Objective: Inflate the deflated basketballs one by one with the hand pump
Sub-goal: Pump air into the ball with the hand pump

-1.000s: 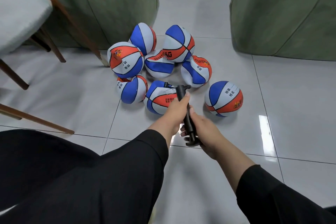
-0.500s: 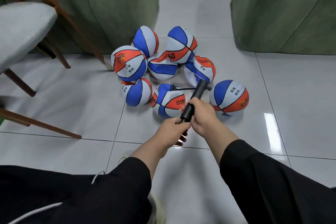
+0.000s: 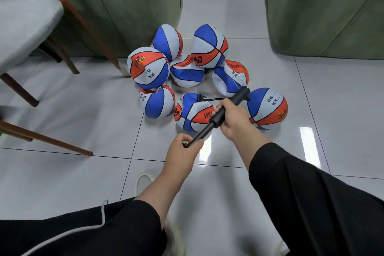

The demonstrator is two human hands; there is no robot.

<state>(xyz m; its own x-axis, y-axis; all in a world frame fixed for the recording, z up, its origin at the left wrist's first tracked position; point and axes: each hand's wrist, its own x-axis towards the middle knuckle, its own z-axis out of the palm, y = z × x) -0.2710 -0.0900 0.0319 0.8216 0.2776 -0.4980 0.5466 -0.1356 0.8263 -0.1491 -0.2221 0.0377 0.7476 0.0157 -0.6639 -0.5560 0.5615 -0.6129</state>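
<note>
Pump (image 3: 219, 115): long axis diagonal, nozzle end pointing up-right.
Right hand (image 3: 232, 119): grasping the barrel.
Left hand (image 3: 182, 151): gripping the extended handle.

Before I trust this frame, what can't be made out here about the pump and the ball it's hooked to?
Head view only:
- Pump handle: hidden inside the left hand.
- Part of the pump barrel: covered by the right hand.
- Needle and valve where the hose meets the ball: too small to see.
- How firm that ball is: cannot tell.
</note>
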